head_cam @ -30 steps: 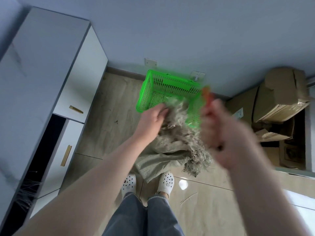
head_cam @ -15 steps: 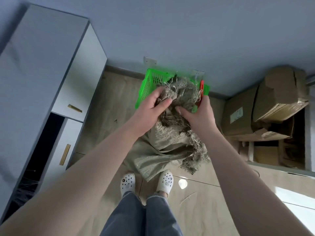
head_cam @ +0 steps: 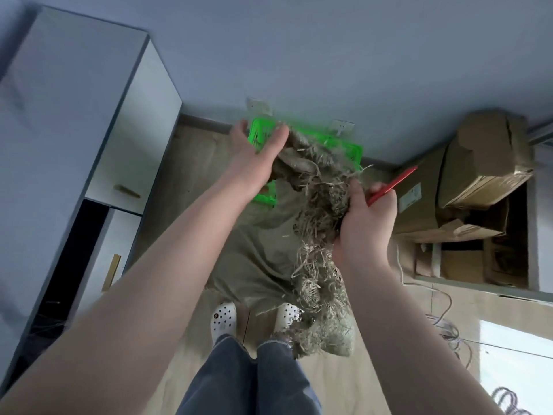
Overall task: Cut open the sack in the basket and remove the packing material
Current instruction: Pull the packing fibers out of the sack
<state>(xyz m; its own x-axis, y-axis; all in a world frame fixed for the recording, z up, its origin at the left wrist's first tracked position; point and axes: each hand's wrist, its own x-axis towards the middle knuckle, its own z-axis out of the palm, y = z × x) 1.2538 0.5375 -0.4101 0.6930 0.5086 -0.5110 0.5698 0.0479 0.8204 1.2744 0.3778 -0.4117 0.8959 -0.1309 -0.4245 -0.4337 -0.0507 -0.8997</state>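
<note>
A green plastic basket (head_cam: 348, 146) stands on the floor by the wall, partly hidden behind a wad of shredded, straw-like packing material (head_cam: 321, 202). My left hand (head_cam: 254, 161) grips the wad's upper end, thumb on top, in front of the basket. My right hand (head_cam: 366, 218) grips the wad lower right and also holds a red cutter (head_cam: 393, 182) that sticks out up and to the right. The olive sack (head_cam: 250, 262) lies limp on the floor below. More shredded material (head_cam: 323, 327) hangs down over my right shoe.
A grey cabinet (head_cam: 74, 121) with drawers fills the left side. Stacked cardboard boxes (head_cam: 478, 175) stand at the right against the wall. Thin cables (head_cam: 440, 313) trail on the floor at right. My white shoes (head_cam: 223, 320) stand just below the sack.
Both hands have lifted the wad up and pulled it apart: the left went up toward the wall, the right came down and right with the red cutter. Strands now stretch between them.
</note>
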